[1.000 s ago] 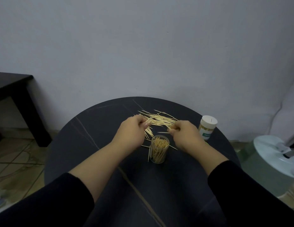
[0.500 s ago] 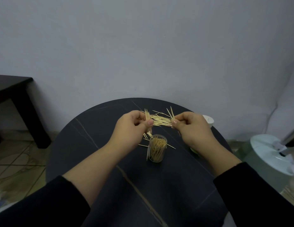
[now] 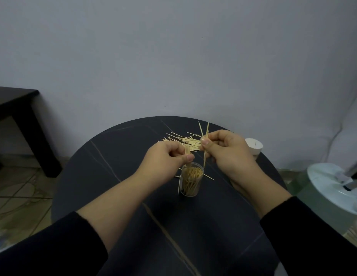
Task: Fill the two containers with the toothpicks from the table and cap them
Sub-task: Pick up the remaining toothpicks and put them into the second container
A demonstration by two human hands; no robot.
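Right now the clear jar (image 3: 191, 181) stands upright and uncapped near the middle of the round dark table (image 3: 114, 176), already well stocked with toothpicks. One stray stick (image 3: 179, 185) leans on its outside wall, and another (image 3: 209, 177) lies just beside it.

The left hand (image 3: 163, 159) hovers just above the jar mouth, thumb and forefinger pinching a small bunch (image 3: 187, 151) with tips pointing down. The right hand (image 3: 227, 152) is a bit higher and to the right, pinching a few sticks (image 3: 204, 136) upright, ends fanned out above the fingers.

The loose pile (image 3: 183, 140) lies on the table behind both hands. The second jar (image 3: 253, 146), white cap on, sits near the far right edge, partly hidden by the right hand. No cap for the clear jar is in view. Off the table there is a dark side table (image 3: 14, 100) on the left and a pale lidded bin (image 3: 333, 182) on the right.

Risks, as I read it:
- The jar is crowded, so a dropped bunch may catch on the sticks standing inside and spill over the rim.
- The fanned sticks in the right hand are not aligned and could miss the mouth.
- A knuckle bumping the light jar could tip it over.
- Sticks poking above the rim would block the cap.
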